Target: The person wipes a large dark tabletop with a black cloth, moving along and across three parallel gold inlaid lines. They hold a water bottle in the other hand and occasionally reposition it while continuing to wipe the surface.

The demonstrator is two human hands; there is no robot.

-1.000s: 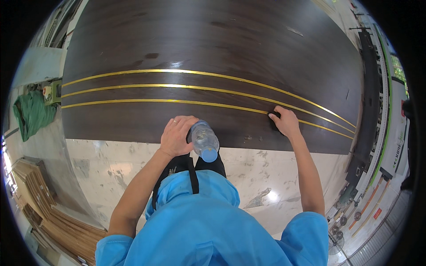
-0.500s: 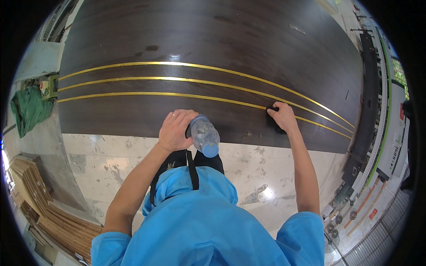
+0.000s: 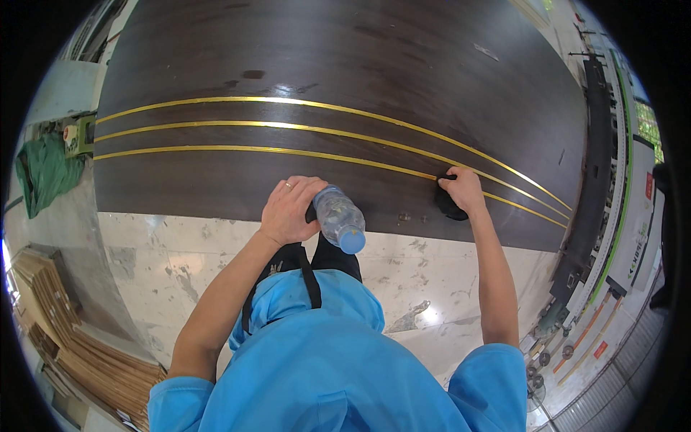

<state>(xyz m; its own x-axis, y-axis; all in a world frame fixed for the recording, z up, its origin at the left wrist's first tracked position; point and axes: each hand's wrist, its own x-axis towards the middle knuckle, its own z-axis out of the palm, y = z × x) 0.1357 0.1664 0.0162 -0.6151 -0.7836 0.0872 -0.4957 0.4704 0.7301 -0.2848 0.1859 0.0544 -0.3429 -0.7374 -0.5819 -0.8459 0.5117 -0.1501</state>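
Note:
A large dark brown panel (image 3: pixel 252 186) spreads out before me, with three thin gold strips (image 3: pixel 288 126) running across it. At the panel's near edge, my left hand (image 3: pixel 291 209) is closed around a clear plastic bottle (image 3: pixel 340 214), which is tilted with its blue cap toward me. Something dark shows between that palm and the bottle, too hidden to name. Farther right, my right hand (image 3: pixel 463 190) grips a black cloth (image 3: pixel 450 201) and presses it on the panel at the nearest gold strip. Its fingertips are partly hidden.
Brown boards (image 3: pixel 93 345) lie stacked at the lower left. A green cloth or bag (image 3: pixel 49 171) hangs by the panel's left end. Along the right side runs a long machine (image 3: pixel 612 209) with a green stripe. Pale stained floor tiles (image 3: pixel 403 288) lie between me and the panel.
The bottle and my left hand have shifted slightly to the right. My right hand has moved a little to the right with the black cloth, along the nearest strip.

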